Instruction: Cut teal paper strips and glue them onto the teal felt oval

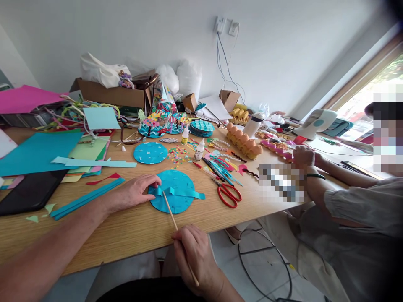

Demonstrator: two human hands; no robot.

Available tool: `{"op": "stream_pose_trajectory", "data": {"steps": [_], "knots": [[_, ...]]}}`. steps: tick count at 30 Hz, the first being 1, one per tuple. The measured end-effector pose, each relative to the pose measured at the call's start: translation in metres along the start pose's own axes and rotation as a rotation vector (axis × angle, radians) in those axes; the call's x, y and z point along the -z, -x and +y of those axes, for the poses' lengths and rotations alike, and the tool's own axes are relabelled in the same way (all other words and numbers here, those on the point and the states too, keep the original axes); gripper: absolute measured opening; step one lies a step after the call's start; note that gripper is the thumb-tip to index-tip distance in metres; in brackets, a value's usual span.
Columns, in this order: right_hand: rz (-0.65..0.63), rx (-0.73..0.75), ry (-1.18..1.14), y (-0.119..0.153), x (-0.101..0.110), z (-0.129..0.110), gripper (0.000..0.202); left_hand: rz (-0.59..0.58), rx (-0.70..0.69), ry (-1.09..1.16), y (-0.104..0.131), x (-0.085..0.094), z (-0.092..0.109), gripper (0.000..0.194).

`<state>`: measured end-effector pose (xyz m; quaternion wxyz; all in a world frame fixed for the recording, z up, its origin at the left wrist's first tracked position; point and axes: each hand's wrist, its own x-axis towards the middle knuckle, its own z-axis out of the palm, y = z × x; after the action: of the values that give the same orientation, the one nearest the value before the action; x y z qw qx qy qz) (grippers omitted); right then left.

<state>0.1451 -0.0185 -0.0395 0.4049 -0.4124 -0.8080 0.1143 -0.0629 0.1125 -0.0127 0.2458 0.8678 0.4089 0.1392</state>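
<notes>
A round blue disc (185, 203) lies on the table in front of me. Across it runs a light blue paper strip (189, 193), folded into small raised waves, its right end past the rim. My left hand (135, 193) rests at the disc's left edge, thumb and fingers curled around the strip's left end. Between the fingers of my right hand (195, 247), a thin wooden stick (170, 209) slants up, its tip touching the strip near the disc's middle. Another blue disc (150, 153) with pale flecks lies behind.
Red-handled scissors (229, 195) and pens (214, 168) lie to the right. Two glue bottles (199, 151) stand behind. Blue strips (88, 198), a black phone (31, 191) and coloured paper (40, 151) cover the left. A co-worker's hands (304, 157) are near egg-carton pieces (244, 141).
</notes>
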Motion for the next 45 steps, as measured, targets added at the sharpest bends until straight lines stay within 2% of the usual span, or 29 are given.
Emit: {"op": "stream_pose_trajectory", "data": {"steps": [6, 8, 10, 13, 16, 18, 21, 27, 35, 45], "knots": [[0.123, 0.028, -0.004, 0.005, 0.02, -0.004, 0.016, -0.039, -0.04, -0.02, 0.0, 0.003, -0.009, 0.032], [0.146, -0.009, 0.014, 0.011, 0.029, 0.0, 0.015, -0.038, -0.085, -0.032, -0.002, 0.008, -0.008, 0.034], [0.158, -0.071, 0.039, 0.018, 0.035, 0.007, 0.014, -0.014, -0.145, -0.07, -0.005, 0.013, 0.0, 0.031], [0.21, -0.139, 0.08, 0.027, 0.039, 0.016, 0.013, -0.009, -0.236, -0.179, -0.017, 0.015, 0.024, 0.027], [0.276, -0.171, 0.127, 0.027, 0.041, 0.023, 0.013, -0.047, -0.279, -0.344, -0.033, 0.007, 0.047, 0.026], [0.289, -0.17, 0.163, 0.02, 0.044, 0.03, 0.012, -0.061, -0.298, -0.436, -0.044, -0.002, 0.054, 0.025], [0.263, -0.144, 0.234, 0.003, 0.05, 0.043, 0.012, -0.058, -0.321, -0.523, -0.054, -0.012, 0.053, 0.023], [0.061, -0.09, 0.38, -0.03, 0.048, 0.07, 0.017, -0.043, -0.327, -0.597, -0.055, -0.017, 0.044, 0.018], [-0.136, -0.115, 0.454, -0.04, 0.034, 0.073, 0.019, 0.014, -0.341, -0.7, -0.052, -0.027, 0.055, 0.003], [-0.142, -0.169, 0.481, -0.042, 0.03, 0.081, 0.02, 0.051, -0.351, -0.735, -0.057, -0.032, 0.06, 0.008]]}}
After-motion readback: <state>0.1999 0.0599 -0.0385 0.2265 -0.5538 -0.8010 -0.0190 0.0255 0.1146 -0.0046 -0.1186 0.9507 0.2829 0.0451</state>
